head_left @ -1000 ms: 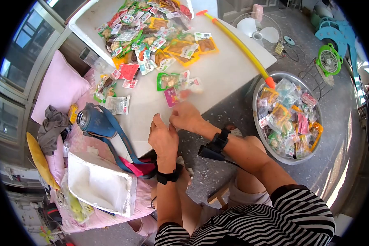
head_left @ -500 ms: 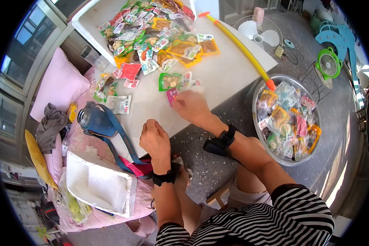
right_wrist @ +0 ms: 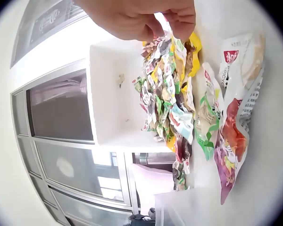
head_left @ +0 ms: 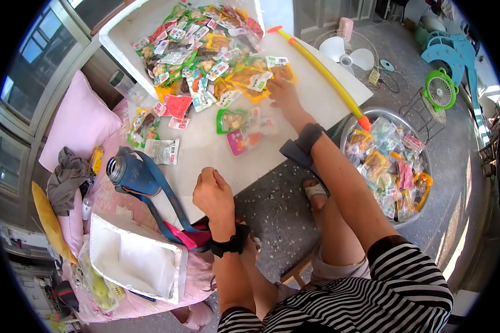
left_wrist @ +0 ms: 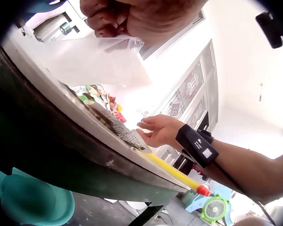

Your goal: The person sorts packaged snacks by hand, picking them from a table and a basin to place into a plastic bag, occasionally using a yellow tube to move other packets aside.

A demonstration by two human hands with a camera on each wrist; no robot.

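My left hand [head_left: 214, 194] is near the front edge of the white table [head_left: 200, 150], fingers curled. In the left wrist view it pinches the top of a clear plastic bag [left_wrist: 96, 61], which hangs below the fingers. My right hand [head_left: 288, 102] reaches to the near edge of the heap, fingertips right at a yellow snack packet [head_left: 284, 71]. Its thumb and fingers stand apart in the left wrist view. A green packet [head_left: 230, 120] and a purple-and-red packet [head_left: 241, 143] lie between the hands.
A white foam box [head_left: 116, 41] spills packets onto the table. A yellow tube with orange ends [head_left: 330, 72] lies along the right edge. A metal basin [head_left: 347, 130] of bagged packets stands on the floor at right. A blue bottle [head_left: 133, 175] and an empty-looking foam box [head_left: 136, 261] are at left.
My right hand has moved from beside the left hand, past the purple packet, forward and right to the heap's edge. The left hand has shifted slightly back and stays curled.
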